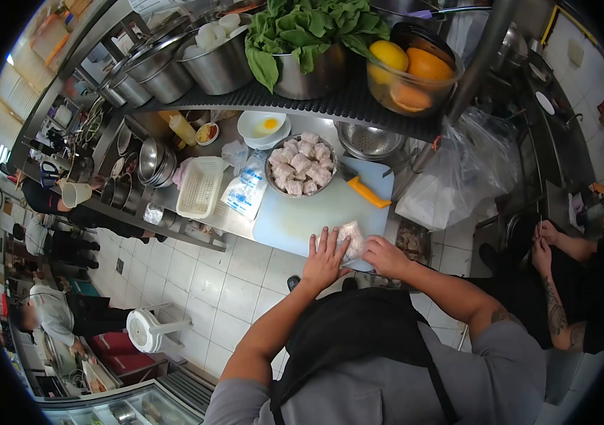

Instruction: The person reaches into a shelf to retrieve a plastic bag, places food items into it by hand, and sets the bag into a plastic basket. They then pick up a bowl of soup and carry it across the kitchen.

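Note:
On the near edge of a pale blue cutting board (295, 219) lies a whitish-pink piece (350, 232), apparently meat in clear plastic. My left hand (327, 256) rests on its left side with fingers spread. At its right side, my right hand (386, 256) has its fingers curled and closed against the edge; the fingertips are partly hidden. Beyond my hands stands a metal bowl (269, 177) heaped with pale, coated meat chunks (300, 164). A knife with an orange handle (368, 192) lies on the board to the right of the bowl.
Left of the board are a printed plastic bag (247, 188), a white basket (201, 185) and stacked metal bowls (153, 160). A shelf (359, 113) with pots, greens and fruit overhangs the counter. A plastic bag (451, 177) hangs right; a seated person's hands (543, 244) are nearby.

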Motion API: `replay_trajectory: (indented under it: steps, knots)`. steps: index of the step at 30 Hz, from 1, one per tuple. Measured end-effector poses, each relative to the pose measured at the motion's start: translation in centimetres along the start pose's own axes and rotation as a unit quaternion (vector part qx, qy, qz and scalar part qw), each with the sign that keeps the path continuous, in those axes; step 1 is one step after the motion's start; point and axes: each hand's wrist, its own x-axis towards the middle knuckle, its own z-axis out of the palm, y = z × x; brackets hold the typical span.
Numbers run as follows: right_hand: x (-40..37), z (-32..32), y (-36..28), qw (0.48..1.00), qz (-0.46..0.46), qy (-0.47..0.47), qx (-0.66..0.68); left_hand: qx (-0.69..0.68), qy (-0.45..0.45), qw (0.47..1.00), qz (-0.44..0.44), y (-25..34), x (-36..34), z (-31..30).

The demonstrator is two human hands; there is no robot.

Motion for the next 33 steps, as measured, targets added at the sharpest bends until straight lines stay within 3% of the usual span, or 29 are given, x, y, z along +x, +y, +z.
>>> replay_trajectory:
  steps: [5,8,11,14,15,17,20,23,31,33]
  knots:
    - [-1.6,1.0,0.2,0.985,0.098,0.003,0.143,0.043,0.004,0.999,0.032,0.3,-0.5,1.3]
    - [-0.1,0.5,-1.9,0.909,0.331,0.133,0.216,0.064,0.005,0.997,0.034,0.4,-0.4,1.3]
    - [1.6,1.8,-1.7,0.869,0.443,0.056,0.213,0.066,0.025,0.997,0.039,0.6,-0.7,1.9]
    - [3.4,2.3,-0.6,0.871,0.459,-0.053,0.166,0.074,0.059,0.994,0.049,-0.1,-1.0,3.2]
    - [3.6,2.6,-0.7,0.849,0.481,-0.032,0.217,0.059,0.059,0.995,0.048,-0.3,-1.1,3.2]
    - [3.8,2.8,-0.6,0.797,0.517,0.015,0.311,0.040,0.065,0.996,0.053,-0.6,-1.2,3.4]
    - [4.4,1.2,-0.8,0.677,0.578,0.001,0.454,0.021,0.076,0.995,0.061,-0.9,-1.3,3.7]
    - [4.0,1.6,-0.2,0.592,0.588,-0.002,0.551,0.009,0.080,0.993,0.081,-1.3,-1.5,3.3]
    - [6.4,-2.6,-0.6,0.586,0.562,-0.090,0.577,-0.024,0.050,0.995,0.081,-1.9,-1.7,0.7]
    - [7.4,-3.7,-0.6,0.582,0.547,-0.102,0.592,-0.175,0.028,0.984,0.017,-2.0,-1.8,-2.9]
